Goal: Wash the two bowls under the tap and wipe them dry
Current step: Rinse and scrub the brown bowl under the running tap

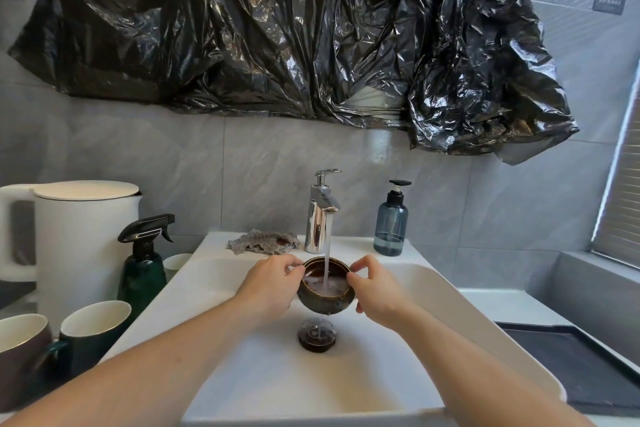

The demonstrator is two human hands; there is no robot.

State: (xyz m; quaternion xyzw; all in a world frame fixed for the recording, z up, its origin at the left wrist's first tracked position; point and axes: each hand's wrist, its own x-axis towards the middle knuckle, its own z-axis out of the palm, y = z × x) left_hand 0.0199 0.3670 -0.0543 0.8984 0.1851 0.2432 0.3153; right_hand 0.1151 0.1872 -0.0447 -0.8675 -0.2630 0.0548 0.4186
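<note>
Both hands hold one small dark glazed bowl (326, 289) over the white sink (433, 291), directly under the running stream from the chrome tap (320, 215). The left hand (273, 282) pinches the bowl's rim with thumb and fingertips and cups its side; the right hand (375, 288) does the same on the opposite rim, with fingers curled under the base. Between the hands the bowl is about half full of foamy water.

The main risk, as I judge it, is slip: the glaze is wet and the grip is mostly a fingertip pinch on a thin rim. If either hand lets go to rub the inside, the filling bowl could tip toward that side and drop onto the dark object (317, 334) standing below the hands at the drain; it may be the second bowl, though I cannot tell. A fall there could chip both pieces.

Water striking the pooled surface may also splash outward past the hands toward the patterned cloth (263, 241) lying beyond the left hand beside the tap, and a soaked cloth would dry poorly. Overflow running down the wrists is likely too.
</note>
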